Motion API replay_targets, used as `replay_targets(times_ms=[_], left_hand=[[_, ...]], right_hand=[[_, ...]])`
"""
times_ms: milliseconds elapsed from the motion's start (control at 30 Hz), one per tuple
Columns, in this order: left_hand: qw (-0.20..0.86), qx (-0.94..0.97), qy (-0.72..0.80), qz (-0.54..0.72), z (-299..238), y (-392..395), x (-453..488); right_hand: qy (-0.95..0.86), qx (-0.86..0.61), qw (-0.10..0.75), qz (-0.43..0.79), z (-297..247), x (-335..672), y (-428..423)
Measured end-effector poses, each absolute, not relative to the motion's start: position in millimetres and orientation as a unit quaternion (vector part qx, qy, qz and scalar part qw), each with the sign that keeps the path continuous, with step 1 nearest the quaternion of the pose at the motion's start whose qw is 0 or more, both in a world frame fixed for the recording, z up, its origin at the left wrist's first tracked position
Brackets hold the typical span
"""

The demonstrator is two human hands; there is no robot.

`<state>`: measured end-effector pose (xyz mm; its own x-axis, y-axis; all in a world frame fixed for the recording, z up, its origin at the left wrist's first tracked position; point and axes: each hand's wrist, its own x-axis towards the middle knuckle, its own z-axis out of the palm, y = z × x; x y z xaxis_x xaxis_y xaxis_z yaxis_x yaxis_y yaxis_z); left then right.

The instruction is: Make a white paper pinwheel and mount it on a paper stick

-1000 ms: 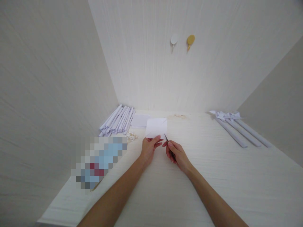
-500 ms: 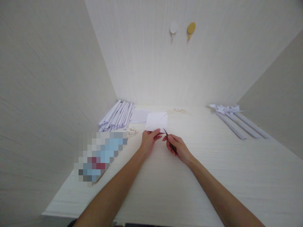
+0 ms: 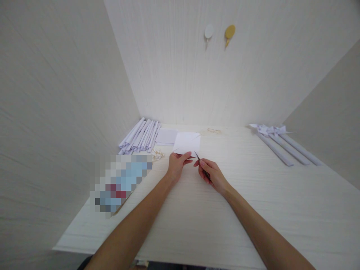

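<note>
A square white paper with slits running in from some of its corners is pinched at its near edge by my left hand, thumb on top. My right hand is closed around a slim, dark, pointed tool. The tool's tip is close to the near right corner of the paper; whether they touch I cannot tell. My palm hides most of the tool's handle.
Rolled white paper tubes are piled at the back left, beside flat paper sheets. Small pale bits lie nearby, others at the back. Folded-paper pinwheels on paper sticks lie right. A blurred blue item lies left.
The view has shifted slightly. Both hands keep nearly the same hold, with the tool tip still by the paper's near right corner.
</note>
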<state>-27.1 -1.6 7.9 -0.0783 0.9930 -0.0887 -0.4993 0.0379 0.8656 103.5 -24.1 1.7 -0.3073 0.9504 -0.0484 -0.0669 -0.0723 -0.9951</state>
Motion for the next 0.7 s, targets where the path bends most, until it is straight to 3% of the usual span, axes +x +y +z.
replay_targets(times_ms=[700], left_hand=[[0.609,0.309,0.385,0.621,7.4,-0.9,-28.3]], right_hand=[[-0.535,-0.413,0.419,0.606,1.6,103.4,-23.7]])
